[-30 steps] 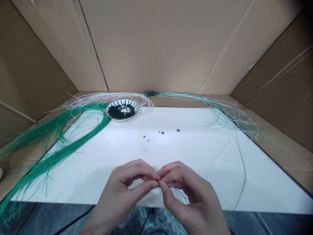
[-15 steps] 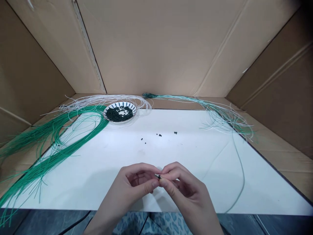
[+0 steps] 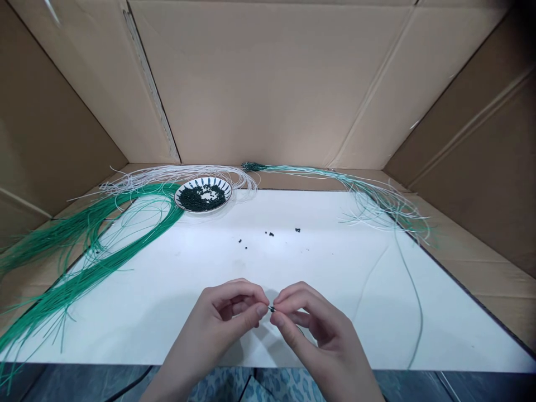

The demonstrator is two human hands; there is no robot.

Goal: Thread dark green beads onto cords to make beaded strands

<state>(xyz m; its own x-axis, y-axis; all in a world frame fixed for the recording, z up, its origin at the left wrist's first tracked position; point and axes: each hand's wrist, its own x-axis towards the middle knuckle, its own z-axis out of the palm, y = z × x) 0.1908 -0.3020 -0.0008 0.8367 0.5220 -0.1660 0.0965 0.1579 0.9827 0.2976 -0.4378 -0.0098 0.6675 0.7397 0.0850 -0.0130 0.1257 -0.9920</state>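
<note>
Just above the front part of the white board, my left hand (image 3: 232,315) and my right hand (image 3: 322,329) meet fingertip to fingertip. Between them is a tiny black piece (image 3: 272,309), apparently with thin wire ends at it. My left thumb and forefinger pinch the thin strand end on its left side. My right thumb and fingertips close about the black piece from the right. The fingers hide most of it. A pale green wire (image 3: 420,312) curves down the right side of the board, and a fainter white strand (image 3: 371,273) runs toward my right hand.
A patterned plate (image 3: 180,202) of small black pieces stands at the back left. Green wires (image 3: 113,265) spread along the left, with white wires (image 3: 167,172) behind. A bundle of black-tipped wires (image 3: 301,170) lies along the back. Loose black pieces (image 3: 271,234) dot the board (image 3: 188,279). Cardboard walls surround it.
My fingertips have drawn slightly apart, so the black piece shows more plainly between them. The view has shifted a little; the things on the board stay put.
</note>
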